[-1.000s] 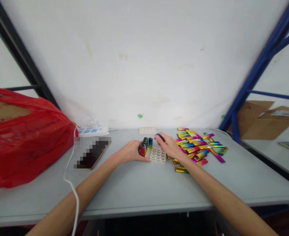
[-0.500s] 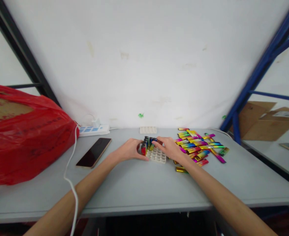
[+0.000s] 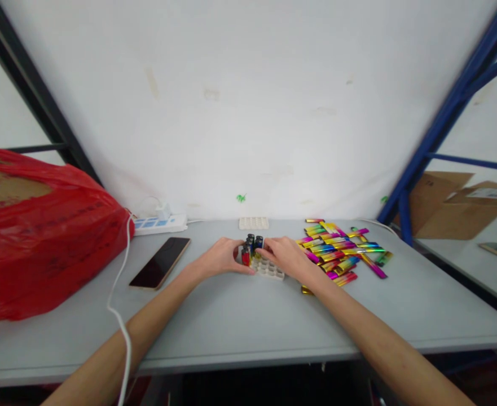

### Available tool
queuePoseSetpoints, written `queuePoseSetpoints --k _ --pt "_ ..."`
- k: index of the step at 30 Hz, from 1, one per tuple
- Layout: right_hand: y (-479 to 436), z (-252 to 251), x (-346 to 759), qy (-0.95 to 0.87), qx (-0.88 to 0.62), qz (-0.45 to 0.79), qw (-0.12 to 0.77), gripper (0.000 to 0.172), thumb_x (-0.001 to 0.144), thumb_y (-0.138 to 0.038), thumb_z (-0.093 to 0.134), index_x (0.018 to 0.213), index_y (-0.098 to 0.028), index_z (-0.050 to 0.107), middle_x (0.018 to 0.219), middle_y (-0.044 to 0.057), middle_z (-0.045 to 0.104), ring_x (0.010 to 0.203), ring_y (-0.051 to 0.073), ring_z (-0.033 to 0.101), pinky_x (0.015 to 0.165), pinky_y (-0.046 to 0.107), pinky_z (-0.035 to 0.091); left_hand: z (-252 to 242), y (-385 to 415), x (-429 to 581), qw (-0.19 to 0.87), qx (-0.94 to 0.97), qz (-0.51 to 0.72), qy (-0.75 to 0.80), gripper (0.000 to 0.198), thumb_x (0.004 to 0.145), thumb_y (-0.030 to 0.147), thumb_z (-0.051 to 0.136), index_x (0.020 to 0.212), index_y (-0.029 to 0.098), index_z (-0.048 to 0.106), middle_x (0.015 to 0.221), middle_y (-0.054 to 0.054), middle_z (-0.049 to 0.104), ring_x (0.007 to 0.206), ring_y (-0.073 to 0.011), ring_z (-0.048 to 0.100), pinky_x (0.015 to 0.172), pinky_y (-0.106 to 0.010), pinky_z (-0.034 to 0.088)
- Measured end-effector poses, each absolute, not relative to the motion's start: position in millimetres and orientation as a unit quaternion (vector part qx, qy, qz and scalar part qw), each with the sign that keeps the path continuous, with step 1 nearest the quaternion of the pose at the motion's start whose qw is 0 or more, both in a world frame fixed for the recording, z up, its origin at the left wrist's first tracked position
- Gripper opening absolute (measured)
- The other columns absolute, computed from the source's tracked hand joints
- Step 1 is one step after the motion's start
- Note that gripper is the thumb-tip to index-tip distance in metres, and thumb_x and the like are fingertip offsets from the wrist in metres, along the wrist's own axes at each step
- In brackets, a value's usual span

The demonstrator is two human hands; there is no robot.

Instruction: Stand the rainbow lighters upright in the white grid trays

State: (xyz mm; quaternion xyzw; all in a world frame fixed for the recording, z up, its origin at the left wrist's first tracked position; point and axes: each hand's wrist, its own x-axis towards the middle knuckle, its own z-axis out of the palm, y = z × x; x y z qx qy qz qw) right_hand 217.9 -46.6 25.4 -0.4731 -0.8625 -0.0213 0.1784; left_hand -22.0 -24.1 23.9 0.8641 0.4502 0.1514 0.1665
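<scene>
A whitish tray with rows of holes [image 3: 271, 270] lies on the table before me. Several lighters [image 3: 246, 256] with dark tops stand upright in its left part, red and other colours. My left hand [image 3: 227, 256] curls around the tray's left end, thumb along the front edge and fingers behind the lighters. With thumb and fingers, my right hand [image 3: 280, 252] pinches a blue-topped lighter [image 3: 259, 242] that stands upright over the tray. The fingertips are partly hidden. Right of this hand lies a loose pile of shiny, rainbow-coloured lighters [image 3: 337, 248].
A second whitish tray [image 3: 254, 223] lies by the wall. On the left are a phone [image 3: 161, 263], a power strip [image 3: 159, 224] and a red plastic bag [image 3: 62, 242]. A white cable [image 3: 119, 316] hangs over my left forearm. Cardboard boxes [image 3: 455, 208] stand beyond the blue frame.
The lighter in my right hand has gone from tilted to upright over the tray, and that hand has shifted slightly left. My left hand stays around the tray's end.
</scene>
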Motion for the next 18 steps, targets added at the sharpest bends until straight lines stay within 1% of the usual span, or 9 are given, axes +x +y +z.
queuePoseSetpoints --k 3,5,7,10,13,16,18 --pt "-47.6 31.1 223.2 -0.855 -0.485 -0.025 0.182 0.047 0.113 -0.053 0.046 0.09 -0.022 0.072 0.086 0.009 0.079 0.077 0.023 0.072 0.067 0.03 0.037 25.7 -25.0 -21.5 0.169 0.861 0.14 0.46 0.069 0.064 0.079 0.084 0.091 0.018 0.071 0.071 0.001 0.068 0.063 -0.0185 0.059 0.059 -0.027 0.034" --pt "-44.3 35.3 232.1 -0.843 -0.503 -0.04 0.186 0.053 0.116 -0.05 0.035 0.091 -0.021 0.072 0.089 0.01 0.08 0.082 0.022 0.073 0.071 0.03 0.038 26.5 -25.7 -21.2 0.171 0.858 0.135 0.465 0.07 0.063 0.081 0.083 0.091 0.018 0.071 0.071 0.001 0.068 0.063 -0.0185 0.059 0.059 -0.027 0.034" --pt "-37.3 38.7 245.5 -0.826 -0.53 -0.059 0.181 0.055 0.117 -0.047 0.03 0.094 -0.02 0.072 0.093 0.011 0.08 0.086 0.022 0.073 0.075 0.03 0.039 26.9 -26.3 -21.1 0.172 0.857 0.135 0.467 0.071 0.063 0.081 0.083 0.092 0.018 0.071 0.072 0.001 0.068 0.063 -0.0185 0.059 0.059 -0.027 0.034" --pt "-21.9 39.7 271.0 -0.801 -0.571 -0.083 0.161 0.05 0.117 -0.044 0.035 0.096 -0.018 0.073 0.098 0.013 0.08 0.092 0.023 0.073 0.08 0.03 0.042 27.4 -27.2 -21.1 0.171 0.856 0.138 0.469 0.07 0.063 0.081 0.082 0.09 0.018 0.071 0.071 0.001 0.067 0.063 -0.0185 0.059 0.058 -0.027 0.034" --pt "-5.4 34.6 297.5 -0.778 -0.601 -0.105 0.151 0.04 0.114 -0.037 0.042 0.102 -0.017 0.074 0.106 0.015 0.079 0.101 0.026 0.071 0.089 0.032 0.044 28.0 -28.6 -20.8 0.179 0.855 0.139 0.467 0.069 0.063 0.081 0.082 0.088 0.018 0.07 0.07 0.002 0.066 0.063 -0.0185 0.059 0.058 -0.027 0.033" --pt "10.8 25.1 321.5 -0.746 -0.637 -0.115 0.156 0.033 0.112 -0.033 0.044 0.115 -0.016 0.072 0.119 0.017 0.075 0.113 0.029 0.068 0.097 0.034 0.046 28.9 -30.4 -19.9 0.185 0.853 0.136 0.47 0.066 0.063 0.078 0.084 0.087 0.019 0.07 0.07 0.002 0.065 0.064 -0.0184 0.059 0.058 -0.027 0.033" --pt "22.4 17.8 335.9 -0.722 -0.664 -0.113 0.155 0.034 0.112 -0.03 0.042 0.126 -0.016 0.069 0.128 0.018 0.072 0.12 0.031 0.065 0.1 0.037 0.047 29.2 -31.1 -19.4 0.182 0.851 0.136 0.473 0.064 0.062 0.077 0.084 0.086 0.019 0.07 0.07 0.002 0.066 0.064 -0.0183 0.06 0.058 -0.027 0.033"
